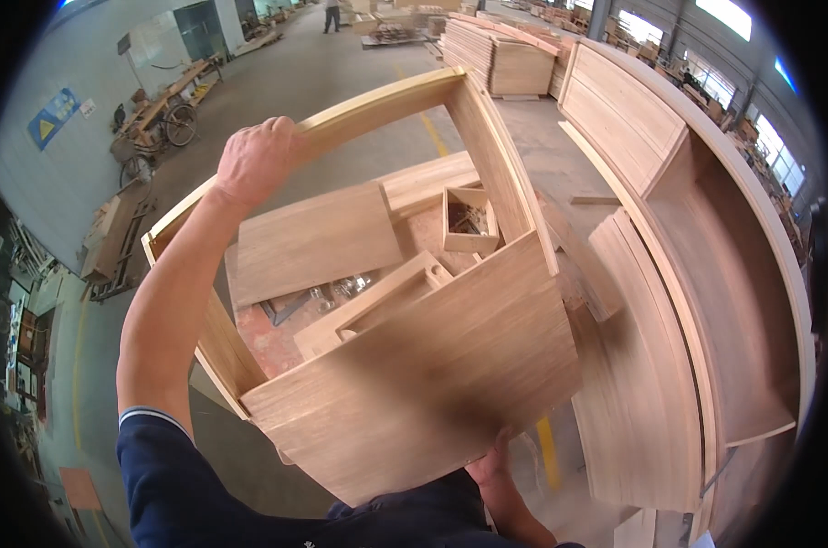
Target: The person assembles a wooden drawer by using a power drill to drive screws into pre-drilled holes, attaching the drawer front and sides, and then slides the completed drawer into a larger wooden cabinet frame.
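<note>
A pale wooden frame (377,98), shaped like an open drawer, is held tilted in front of my body. My left hand (258,160) is closed over its far rail. Across its near part lies a flat wooden panel (313,429), between the side boards. At the panel's near edge, my right hand (493,459) grips from below, its fingers partly hidden. Through the opening, a worktable shows a loose board (313,237), a small wooden box (469,239) with small hardware inside, a slotted wooden piece (368,306) and several shiny metal parts (341,288).
A large wooden cabinet carcass (733,274) stands close on the right, beside curved-looking stacked panels (633,365). Stacked boards (496,59) lie farther back. Along the left wall are a bicycle (178,123) and a long bench (172,96). A person (332,16) stands far off.
</note>
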A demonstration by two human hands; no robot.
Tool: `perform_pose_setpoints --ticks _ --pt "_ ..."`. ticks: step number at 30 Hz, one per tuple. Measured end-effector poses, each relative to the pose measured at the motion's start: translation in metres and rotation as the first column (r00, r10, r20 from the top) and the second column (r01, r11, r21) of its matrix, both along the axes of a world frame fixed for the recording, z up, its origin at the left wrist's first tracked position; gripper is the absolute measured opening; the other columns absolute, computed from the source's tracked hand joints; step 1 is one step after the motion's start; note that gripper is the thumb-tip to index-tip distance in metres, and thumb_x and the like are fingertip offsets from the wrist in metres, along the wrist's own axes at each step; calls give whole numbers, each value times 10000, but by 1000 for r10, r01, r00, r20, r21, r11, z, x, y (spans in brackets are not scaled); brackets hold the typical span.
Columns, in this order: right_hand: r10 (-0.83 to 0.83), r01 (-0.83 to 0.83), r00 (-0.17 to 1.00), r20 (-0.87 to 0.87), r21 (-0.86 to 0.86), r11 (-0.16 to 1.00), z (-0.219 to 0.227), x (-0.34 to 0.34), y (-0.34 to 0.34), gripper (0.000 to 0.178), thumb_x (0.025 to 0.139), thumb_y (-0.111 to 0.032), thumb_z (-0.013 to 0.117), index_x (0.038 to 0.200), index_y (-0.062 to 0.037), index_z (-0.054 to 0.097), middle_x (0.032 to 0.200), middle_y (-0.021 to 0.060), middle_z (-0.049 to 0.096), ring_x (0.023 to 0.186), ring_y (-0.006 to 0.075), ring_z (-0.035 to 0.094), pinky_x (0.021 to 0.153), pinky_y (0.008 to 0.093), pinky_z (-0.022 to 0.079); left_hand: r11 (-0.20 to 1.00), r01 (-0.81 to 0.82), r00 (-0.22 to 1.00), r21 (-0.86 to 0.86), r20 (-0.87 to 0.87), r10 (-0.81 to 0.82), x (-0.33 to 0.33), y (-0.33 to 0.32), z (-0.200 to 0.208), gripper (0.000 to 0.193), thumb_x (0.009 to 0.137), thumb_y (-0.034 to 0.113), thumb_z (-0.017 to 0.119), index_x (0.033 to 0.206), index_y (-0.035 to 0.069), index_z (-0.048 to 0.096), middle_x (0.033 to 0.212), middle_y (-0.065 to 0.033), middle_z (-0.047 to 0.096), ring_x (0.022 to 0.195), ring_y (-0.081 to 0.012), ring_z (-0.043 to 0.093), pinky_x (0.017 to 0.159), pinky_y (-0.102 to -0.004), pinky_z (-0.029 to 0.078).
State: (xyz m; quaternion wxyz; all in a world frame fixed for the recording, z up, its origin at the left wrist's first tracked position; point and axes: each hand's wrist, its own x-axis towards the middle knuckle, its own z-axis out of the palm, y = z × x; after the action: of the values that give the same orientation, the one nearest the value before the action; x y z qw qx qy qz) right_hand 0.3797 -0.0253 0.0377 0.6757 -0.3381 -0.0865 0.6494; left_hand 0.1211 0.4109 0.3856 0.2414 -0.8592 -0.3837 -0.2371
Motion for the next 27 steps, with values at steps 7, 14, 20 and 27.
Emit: perform_pose_setpoints --ticks 7,14,20,27 --pt "-126 136 989 73 -156 978 -16 23 -85 1031 871 -794 513 1612 -133 234 1639 46 315 1475 289 326 1199 480 314 994 -102 995 -36 18 102 -18 73 -38 171 972 228 540 1040 81 595 974 -190 709 892 -400 686 793 -511 535" --pt "-545 527 838 16 -280 802 -37 111 -148 815 998 -697 398 1599 -156 290 1623 41 352 1440 305 374 1174 488 350 984 -140 989 -109 -72 133 -22 83 -98 135 936 162 560 1032 96 628 990 -175 710 904 -373 692 774 -475 551" --pt "-625 628 777 73 -141 765 -1 173 -139 780 995 -673 449 1580 -171 333 1607 39 382 1420 328 399 1155 517 369 966 -144 929 -216 -366 56 -1 51 -195 204 928 178 527 1057 181 684 1005 -85 666 893 -252 712 744 -391 586" --pt "-618 617 783 62 -199 762 11 195 -89 782 981 -653 504 1576 -172 341 1606 32 385 1414 317 404 1146 519 380 815 -158 985 -557 -148 89 20 28 -305 218 946 237 551 1049 67 640 967 -167 724 910 -350 709 768 -466 557"
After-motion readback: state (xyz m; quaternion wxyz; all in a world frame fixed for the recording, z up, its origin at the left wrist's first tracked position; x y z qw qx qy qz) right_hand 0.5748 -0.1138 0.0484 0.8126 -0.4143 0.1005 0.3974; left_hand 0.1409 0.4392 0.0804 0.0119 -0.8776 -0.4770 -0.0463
